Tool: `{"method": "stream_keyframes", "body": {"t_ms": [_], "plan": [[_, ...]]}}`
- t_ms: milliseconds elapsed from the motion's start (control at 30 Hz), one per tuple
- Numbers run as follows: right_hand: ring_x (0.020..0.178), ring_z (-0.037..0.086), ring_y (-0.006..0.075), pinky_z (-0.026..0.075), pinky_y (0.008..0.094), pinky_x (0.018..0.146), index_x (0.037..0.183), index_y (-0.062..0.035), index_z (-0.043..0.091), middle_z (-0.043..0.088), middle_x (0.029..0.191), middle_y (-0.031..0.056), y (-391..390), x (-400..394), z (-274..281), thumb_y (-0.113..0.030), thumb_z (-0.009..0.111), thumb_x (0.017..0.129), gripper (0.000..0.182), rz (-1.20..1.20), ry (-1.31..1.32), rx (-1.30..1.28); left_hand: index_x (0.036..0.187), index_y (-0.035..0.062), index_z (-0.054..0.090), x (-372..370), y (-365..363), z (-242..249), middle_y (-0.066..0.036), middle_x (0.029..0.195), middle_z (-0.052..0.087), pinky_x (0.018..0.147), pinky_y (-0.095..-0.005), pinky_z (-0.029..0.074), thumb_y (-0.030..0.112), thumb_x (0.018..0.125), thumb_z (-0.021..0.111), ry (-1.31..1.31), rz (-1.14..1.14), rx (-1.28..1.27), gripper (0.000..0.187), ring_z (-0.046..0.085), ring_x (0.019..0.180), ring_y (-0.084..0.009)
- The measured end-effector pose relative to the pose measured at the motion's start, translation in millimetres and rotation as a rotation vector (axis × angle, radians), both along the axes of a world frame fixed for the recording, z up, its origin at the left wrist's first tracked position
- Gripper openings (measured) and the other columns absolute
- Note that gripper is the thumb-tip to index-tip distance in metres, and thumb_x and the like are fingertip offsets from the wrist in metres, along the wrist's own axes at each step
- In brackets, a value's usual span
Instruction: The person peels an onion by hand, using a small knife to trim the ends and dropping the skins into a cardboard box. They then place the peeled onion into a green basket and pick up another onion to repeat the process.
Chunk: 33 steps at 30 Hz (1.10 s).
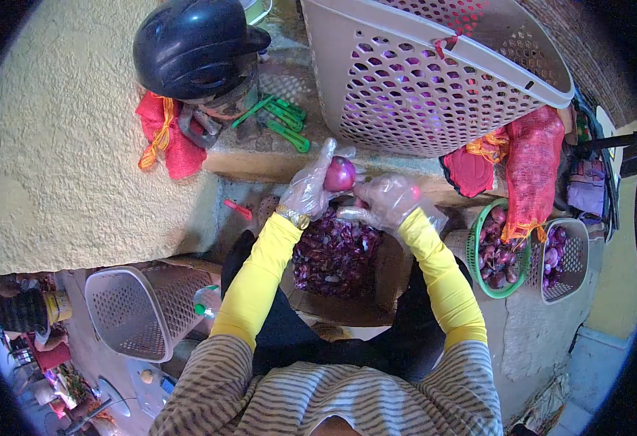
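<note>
A peeled red onion (pixel 340 174) is held in my left hand (pixel 306 190), which wears a clear plastic glove, its thumb pointing up. Just right of the onion is my right hand (pixel 390 198), also gloved, with fingers curled. Whether those fingers grip something is too small to make out. Below both hands, a cardboard box (pixel 390 272) between my knees holds a heap of purple onion skins (pixel 335 254).
Ahead stands a large perforated basket (pixel 406 94). A dark helmet (pixel 187 47) and green-handled cutters (pixel 286 125) lie ahead left. On the right are a red mesh sack (pixel 533 160) and a green basket (pixel 478 218) of onions. Another basket (pixel 126 312) lies left.
</note>
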State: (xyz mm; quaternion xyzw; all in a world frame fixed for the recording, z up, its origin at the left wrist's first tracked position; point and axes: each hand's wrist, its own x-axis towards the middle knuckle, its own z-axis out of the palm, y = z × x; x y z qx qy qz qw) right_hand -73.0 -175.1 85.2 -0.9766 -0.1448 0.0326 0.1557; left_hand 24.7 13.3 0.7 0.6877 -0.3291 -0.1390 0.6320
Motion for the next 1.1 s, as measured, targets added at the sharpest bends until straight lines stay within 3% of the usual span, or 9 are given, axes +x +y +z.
{"method": "stream_keyframes", "body": {"t_ms": [33,133,300,667,833,867,933,1067,1100], "plan": [[0.068,0.069,0.0314,0.053,0.0453,0.065,0.083,-0.0123,0.069,0.07,0.071,0.0077,-1,-1,-1,-0.068,0.068,0.081,0.056,-0.001,0.001,0.0,0.161,0.0146,0.015,-2,4,5,-0.021,0.116,0.07,0.089,-0.0445,0.057,0.005,0.079,0.084,-0.506,0.029,0.118,0.108,0.071,0.101,-0.035],[0.072,0.07,0.0336,0.055,0.0477,0.069,0.086,-0.0139,0.069,0.071,0.075,0.0078,-5,-1,10,-0.078,0.063,0.078,0.065,-0.154,0.034,0.095,0.161,0.0135,0.018,-10,8,21,-0.024,0.117,0.069,0.09,-0.0467,0.055,0.005,0.079,0.082,-0.451,0.04,0.23,0.104,0.069,0.103,-0.0414],[0.07,0.071,0.0307,0.056,0.0469,0.066,0.095,-0.0151,0.067,0.07,0.074,0.004,-12,-1,12,-0.078,0.077,0.063,0.071,-0.334,-0.045,0.161,0.158,0.0083,0.027,-14,6,28,-0.021,0.119,0.07,0.091,-0.0428,0.055,0.008,0.086,0.077,-0.442,0.013,0.33,0.088,0.07,0.104,-0.0368],[0.071,0.071,0.0305,0.056,0.0443,0.067,0.094,-0.012,0.069,0.07,0.073,0.0061,-7,-1,17,-0.074,0.077,0.066,0.068,-0.282,-0.062,0.13,0.16,0.0126,0.022,-10,4,5,-0.025,0.12,0.067,0.091,-0.0475,0.053,0.006,0.082,0.077,-0.367,-0.049,0.333,0.095,0.065,0.109,-0.046],[0.071,0.071,0.0309,0.057,0.0455,0.067,0.1,-0.0146,0.071,0.071,0.074,0.0055,-5,-1,18,-0.073,0.074,0.071,0.066,-0.273,-0.067,0.173,0.154,0.0089,0.037,11,-8,-72,-0.011,0.121,0.067,0.096,-0.0373,0.054,0.007,0.097,0.067,0.33,-0.121,0.015,0.064,0.067,0.105,-0.0213],[0.071,0.071,0.0309,0.057,0.0455,0.067,0.1,-0.0144,0.071,0.071,0.074,0.0056,-4,-1,19,-0.073,0.074,0.07,0.066,-0.266,-0.063,0.12,0.154,0.0089,0.037,6,-5,-56,-0.011,0.121,0.067,0.096,-0.0373,0.054,0.007,0.097,0.067,0.33,-0.121,0.014,0.064,0.067,0.105,-0.0213],[0.071,0.071,0.0308,0.057,0.0456,0.067,0.1,-0.0142,0.071,0.071,0.074,0.0056,-5,-2,19,-0.074,0.074,0.07,0.067,-0.26,-0.059,0.069,0.141,0.0034,0.051,-11,3,-6,-0.009,0.119,0.067,0.099,-0.0375,0.053,0.026,0.105,0.057,-0.341,-0.02,0.302,0.043,0.066,0.105,-0.0203],[0.071,0.072,0.0313,0.057,0.046,0.067,0.097,-0.0137,0.07,0.072,0.075,0.0058,-9,0,17,-0.075,0.074,0.069,0.068,-0.324,-0.045,0.105,0.142,0.0021,0.049,-7,0,-19,-0.009,0.118,0.067,0.098,-0.0378,0.054,0.028,0.105,0.057,-0.31,-0.04,0.287,0.046,0.066,0.105,-0.0209],[0.071,0.072,0.0314,0.057,0.0459,0.067,0.096,-0.0139,0.07,0.072,0.075,0.0057,-9,0,16,-0.075,0.075,0.068,0.068,-0.339,-0.022,0.072,0.147,0.0046,0.043,2,-7,-46,-0.009,0.118,0.067,0.097,-0.0371,0.054,0.021,0.103,0.06,0.111,-0.079,0.108,0.05,0.066,0.106,-0.0203]]}}
